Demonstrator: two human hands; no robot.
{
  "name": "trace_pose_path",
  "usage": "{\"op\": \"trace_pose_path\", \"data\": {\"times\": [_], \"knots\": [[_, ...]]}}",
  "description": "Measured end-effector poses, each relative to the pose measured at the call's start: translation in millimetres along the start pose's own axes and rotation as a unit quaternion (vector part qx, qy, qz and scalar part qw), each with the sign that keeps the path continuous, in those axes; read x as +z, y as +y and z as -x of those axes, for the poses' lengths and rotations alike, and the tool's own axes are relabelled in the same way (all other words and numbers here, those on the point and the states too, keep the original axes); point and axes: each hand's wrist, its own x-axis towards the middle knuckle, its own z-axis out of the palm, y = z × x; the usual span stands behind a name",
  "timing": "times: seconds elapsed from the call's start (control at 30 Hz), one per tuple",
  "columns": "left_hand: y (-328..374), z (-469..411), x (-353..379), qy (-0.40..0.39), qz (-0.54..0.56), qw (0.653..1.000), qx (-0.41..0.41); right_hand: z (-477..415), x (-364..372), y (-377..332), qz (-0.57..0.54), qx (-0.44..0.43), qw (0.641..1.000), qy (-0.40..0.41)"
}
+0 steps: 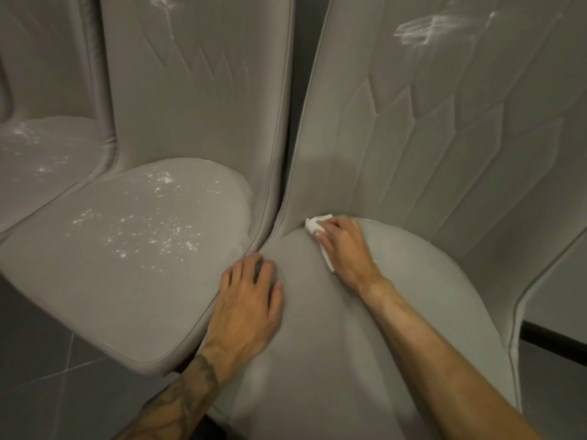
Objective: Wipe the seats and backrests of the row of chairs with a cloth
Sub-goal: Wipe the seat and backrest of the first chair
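The right hand [346, 246], fingers together and apparently flat, presses the cloth [314, 227] into the right seat's [317, 344] far-left corner; this seat looks clean. The left hand [247, 300] rests beside it, fingers spread. White specks dot the middle seat [95, 281], and smears mark both backrests [444, 122], all unwiped.

The grey upholstered chair seat [317, 344] is smooth matt fabric, its backrest [444, 138] quilted with stitched seams; the small white folded cloth [313, 225] looks papery, the dark floor tiles [38, 360] faintly glossy.

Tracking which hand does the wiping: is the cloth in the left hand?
No, the right hand presses the white cloth onto the seat; the left hand lies bare on the same seat.
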Motion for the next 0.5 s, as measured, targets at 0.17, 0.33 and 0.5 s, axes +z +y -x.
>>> {"op": "trace_pose_path", "data": {"times": [0.17,0.33,0.5], "knots": [[2,0,-1,-0.004,-0.006,1.0,-0.006,-5,1,-4,-0.001,0.088,0.995,0.043],[2,-1,-3,-0.007,-0.009,1.0,-0.003,9,10,-23,-0.021,-0.027,0.999,-0.012],[1,-1,-2,-0.001,-0.006,1.0,-0.004,1,-32,36,0.043,0.022,0.999,0.013]]}}
